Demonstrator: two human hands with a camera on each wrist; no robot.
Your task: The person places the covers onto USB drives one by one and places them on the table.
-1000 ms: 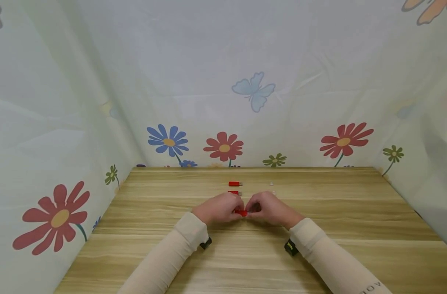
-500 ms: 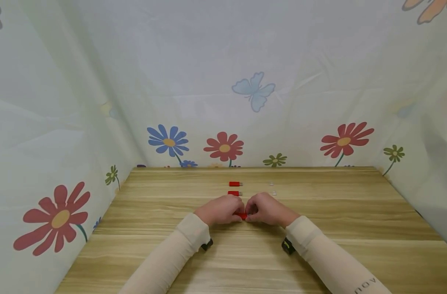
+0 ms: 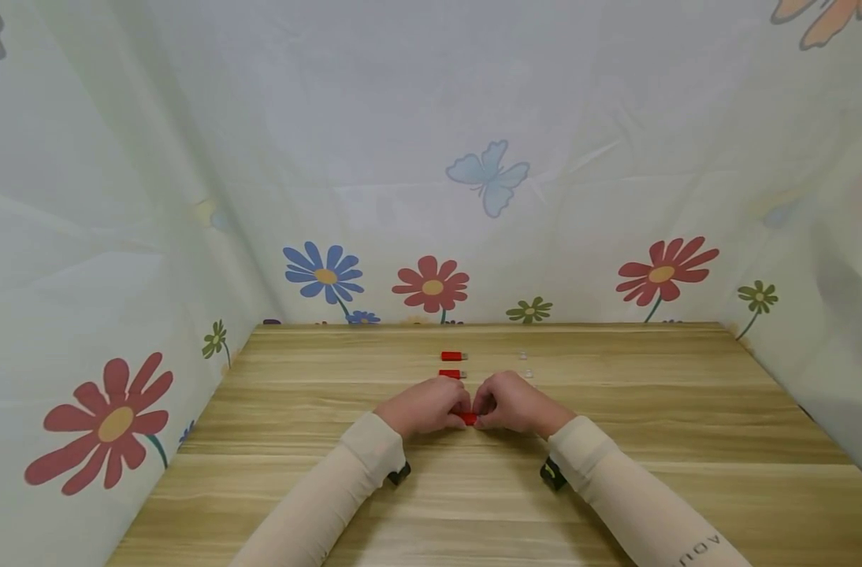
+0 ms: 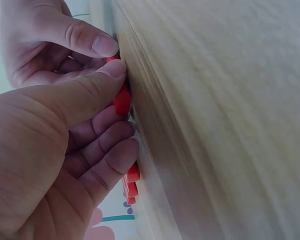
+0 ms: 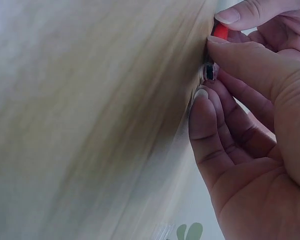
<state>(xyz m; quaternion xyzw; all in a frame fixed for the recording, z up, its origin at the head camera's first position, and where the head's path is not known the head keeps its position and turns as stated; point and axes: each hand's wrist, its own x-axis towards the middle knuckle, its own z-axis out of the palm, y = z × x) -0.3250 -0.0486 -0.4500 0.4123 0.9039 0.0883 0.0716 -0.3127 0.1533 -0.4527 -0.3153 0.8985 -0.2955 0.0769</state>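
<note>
Just above the tabletop, my left hand (image 3: pixel 424 405) pinches a red USB stick (image 3: pixel 469 419) between thumb and fingers. The red body (image 4: pixel 122 101) shows below the left thumb in the left wrist view. My right hand (image 3: pixel 519 405) meets it from the other side, its thumb and fingers pinching the plug end. In the right wrist view a small dark, clear-edged end (image 5: pixel 210 71) pokes out beneath the right thumb; it looks like the plug inside a clear cap. Fingers hide most of the joint between the two parts.
Two more red USB sticks, a far one (image 3: pixel 451 357) and a nearer one (image 3: pixel 450 374), lie behind the hands on the wooden table (image 3: pixel 332 354). To their right lie two small clear caps (image 3: pixel 522 356). Flower-printed cloth (image 3: pixel 580 197) encloses the back and sides.
Both hands have come slightly closer to the body. My right fingers have shifted left along the stick, closing the gap between the hands. The other sticks and caps lie still.
</note>
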